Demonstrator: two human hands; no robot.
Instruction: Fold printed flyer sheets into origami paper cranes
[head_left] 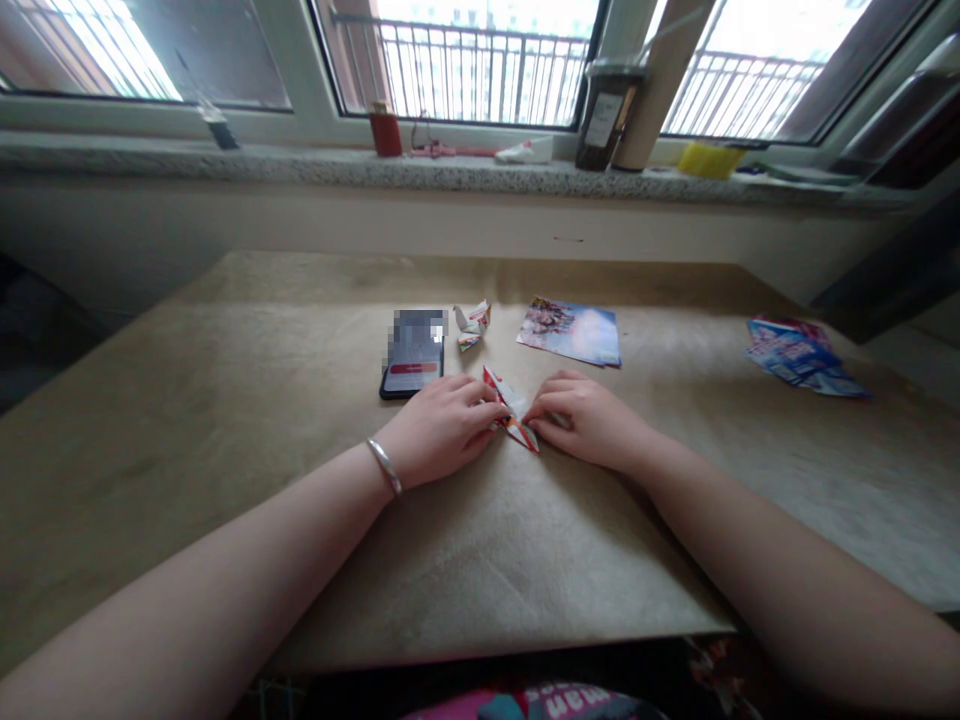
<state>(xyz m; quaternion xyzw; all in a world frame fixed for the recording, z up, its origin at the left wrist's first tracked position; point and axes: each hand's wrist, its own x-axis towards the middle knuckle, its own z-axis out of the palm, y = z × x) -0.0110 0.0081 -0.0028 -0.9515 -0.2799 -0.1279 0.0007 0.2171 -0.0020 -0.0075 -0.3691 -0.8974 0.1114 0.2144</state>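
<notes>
A small folded piece of printed paper (513, 408), red, white and pointed, lies on the brown table (225, 400) between my two hands. My left hand (439, 428), with a silver bangle on its wrist, has its fingers curled and pinched on the paper's left side. Pressing the paper's right edge, my right hand (589, 418) has its fingertips bunched together. Both hands rest on the tabletop.
A dark phone (412, 353) lies just beyond my left hand, a finished folded paper (472, 324) beside it. A colourful sheet (572, 331) lies past my right hand; more sheets (799, 357) sit far right. The windowsill (300, 165) holds a red cup (385, 131) and a jar (604, 122).
</notes>
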